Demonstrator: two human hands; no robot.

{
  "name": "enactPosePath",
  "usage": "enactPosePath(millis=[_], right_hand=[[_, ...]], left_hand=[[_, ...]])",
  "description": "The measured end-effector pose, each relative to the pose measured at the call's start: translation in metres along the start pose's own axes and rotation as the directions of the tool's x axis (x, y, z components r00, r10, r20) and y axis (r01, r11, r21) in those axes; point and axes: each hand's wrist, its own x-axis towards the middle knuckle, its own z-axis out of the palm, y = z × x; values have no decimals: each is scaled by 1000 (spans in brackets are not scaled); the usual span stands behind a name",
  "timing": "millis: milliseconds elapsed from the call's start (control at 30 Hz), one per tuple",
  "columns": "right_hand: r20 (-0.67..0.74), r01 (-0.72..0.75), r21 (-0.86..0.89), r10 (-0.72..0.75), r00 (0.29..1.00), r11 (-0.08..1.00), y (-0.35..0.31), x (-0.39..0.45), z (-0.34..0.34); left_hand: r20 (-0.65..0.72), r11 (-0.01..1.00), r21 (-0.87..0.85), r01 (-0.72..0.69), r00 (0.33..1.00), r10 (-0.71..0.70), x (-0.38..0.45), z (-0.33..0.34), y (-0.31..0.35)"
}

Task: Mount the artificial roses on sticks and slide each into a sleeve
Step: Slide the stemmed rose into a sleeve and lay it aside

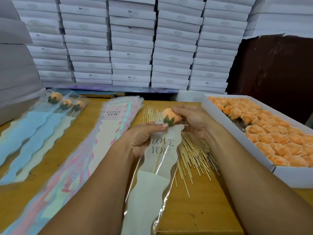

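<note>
An orange artificial rose (171,117) with green sepals sits on a thin wooden stick (158,154) that runs down inside a clear "LOVE YOU" sleeve (153,182). My right hand (194,122) grips the rose head at the sleeve's mouth. My left hand (144,138) pinches the sleeve's upper left edge. A loose pile of sticks (193,150) lies under and right of the sleeve. A white box of orange roses (271,131) stands at the right.
A stack of unused sleeves (108,133) lies left of centre. Three sleeved roses (66,103) rest on blue sleeves at the far left. Stacked white cartons (130,48) wall off the back of the wooden table (194,209).
</note>
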Motion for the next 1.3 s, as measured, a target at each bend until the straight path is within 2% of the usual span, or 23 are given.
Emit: enactPosePath(millis=[167,267,367,433,500,600,700,900,1133,1300], right_hand=[[-11,73,-88,-74,997,993,-1,-1,1],[67,115,-90,-110,992,989,-2,-4,1],[146,188,-81,-175,974,979,-1,-5,0],[138,203,-98,-188,972,974,0,-3,-1],[109,204,-106,-193,975,973,2,-1,-3],[67,189,-74,-184,981,979,4,2,-5],[9,179,-25,-179,984,984,5,5,-6],[-31,201,-60,-203,979,978,8,7,-4],[-68,136,-151,-148,987,979,8,7,-3],[20,76,-148,-74,997,986,4,2,1]], left_hand=[[9,1000,8,23,1000,-23,-1,3,2],[-3,999,27,23,1000,-23,-1,6,6],[-32,985,152,84,996,-80,-2,9,8],[-82,954,262,146,988,-128,-4,12,8],[-120,944,295,146,986,-115,-5,13,8],[-116,973,205,109,990,-86,-7,13,12],[-110,986,47,160,982,-154,-9,14,18],[-144,962,140,233,966,-213,-4,27,18],[-10,980,64,188,982,-188,-2,32,20],[33,989,53,140,989,-141,-1,29,20]])
